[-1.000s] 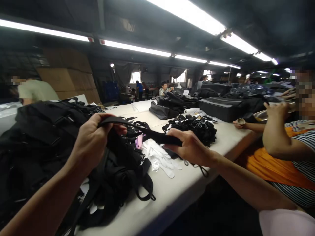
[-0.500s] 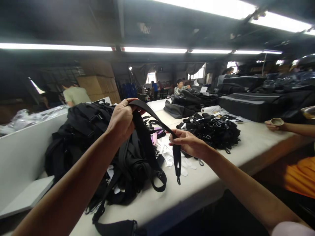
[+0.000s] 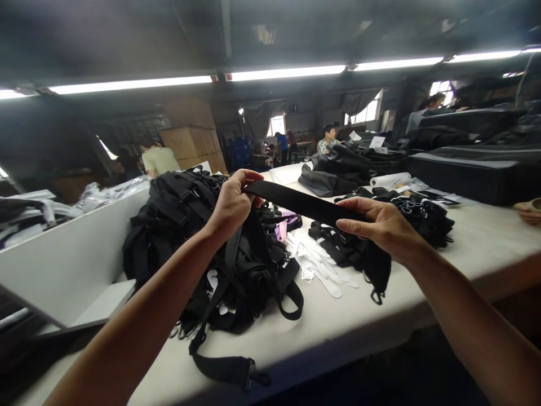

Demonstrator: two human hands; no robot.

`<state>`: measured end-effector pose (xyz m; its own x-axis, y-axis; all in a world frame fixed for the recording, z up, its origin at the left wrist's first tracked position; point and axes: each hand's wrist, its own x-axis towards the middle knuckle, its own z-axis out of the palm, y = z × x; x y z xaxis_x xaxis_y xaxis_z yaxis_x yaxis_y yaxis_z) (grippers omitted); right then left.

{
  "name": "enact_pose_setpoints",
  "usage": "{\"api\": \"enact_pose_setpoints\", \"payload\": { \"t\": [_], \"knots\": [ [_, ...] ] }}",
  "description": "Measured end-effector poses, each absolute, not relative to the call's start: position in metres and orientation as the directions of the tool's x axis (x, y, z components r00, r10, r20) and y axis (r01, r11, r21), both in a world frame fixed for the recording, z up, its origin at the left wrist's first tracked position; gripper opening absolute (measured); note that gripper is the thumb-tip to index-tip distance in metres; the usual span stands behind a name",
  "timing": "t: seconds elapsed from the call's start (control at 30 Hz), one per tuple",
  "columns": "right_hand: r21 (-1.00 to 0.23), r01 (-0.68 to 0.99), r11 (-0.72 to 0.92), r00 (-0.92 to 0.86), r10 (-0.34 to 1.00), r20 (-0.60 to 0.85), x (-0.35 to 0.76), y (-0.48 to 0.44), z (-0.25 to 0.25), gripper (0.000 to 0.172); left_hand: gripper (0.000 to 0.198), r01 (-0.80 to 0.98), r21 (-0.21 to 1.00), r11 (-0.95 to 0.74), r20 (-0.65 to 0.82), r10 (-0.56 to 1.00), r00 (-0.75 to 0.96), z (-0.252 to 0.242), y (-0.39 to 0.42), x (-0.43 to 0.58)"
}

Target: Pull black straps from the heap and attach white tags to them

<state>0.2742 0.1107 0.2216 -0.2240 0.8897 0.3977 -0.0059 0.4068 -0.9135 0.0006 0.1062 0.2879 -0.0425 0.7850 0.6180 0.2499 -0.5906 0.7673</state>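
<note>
Table, two hands, one held strap

Lights run across the top of the frame, above boxes and a person in pale green at upper left. Right of centre, a person in a patterned shirt is behind dark bags, with a white roll and a case farther right. At left, plastic shows behind a white panel.

Nearer me than the white strips, I can pass over bare tabletop; the strap heap blocks their left, a black pile their right.
</note>
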Motion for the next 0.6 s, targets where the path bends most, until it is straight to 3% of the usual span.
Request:
{"api": "enact_pose_setpoints", "payload": {
  "t": [0.1, 0.2, 0.3, 0.4, 0.47, 0.6],
  "knots": [
    [-0.954, -0.037, 0.297, -0.272, 0.916, 0.296, 0.279, 0.103, 0.221, 0.037, 0.025, 0.284, 0.666, -0.69, 0.731, 0.68, -0.064, 0.289, 0.102, 0.012],
    [-0.972, -0.119, 0.204, -0.409, 0.882, 0.236, 0.265, 0.089, 0.209, 0.032, 0.03, -0.012, 0.736, -0.677, 0.654, 0.715, -0.246, 0.299, 0.098, 0.034],
    [-0.911, -0.183, 0.37, -0.42, 0.808, 0.413, 0.242, 0.08, 0.195, 0.026, 0.034, -0.272, 0.721, -0.638, 0.546, 0.764, -0.344, 0.313, 0.094, 0.057],
    [-0.814, -0.266, 0.516, -0.367, 0.727, 0.58, 0.222, 0.083, 0.182, 0.02, 0.032, -0.337, 0.707, -0.621, 0.533, 0.782, -0.323, 0.321, 0.087, 0.074],
    [-0.824, -0.384, 0.418, -0.397, 0.731, 0.555, 0.212, 0.091, 0.174, 0.025, 0.028, -0.335, 0.727, -0.599, 0.527, 0.8, -0.287, 0.321, 0.081, 0.079],
    [-0.813, -0.579, 0.061, -0.508, 0.753, 0.418, 0.199, 0.101, 0.168, 0.038, 0.023, -0.217, 0.78, -0.587, 0.552, 0.809, -0.203, 0.32, 0.073, 0.077]
  ]
}}
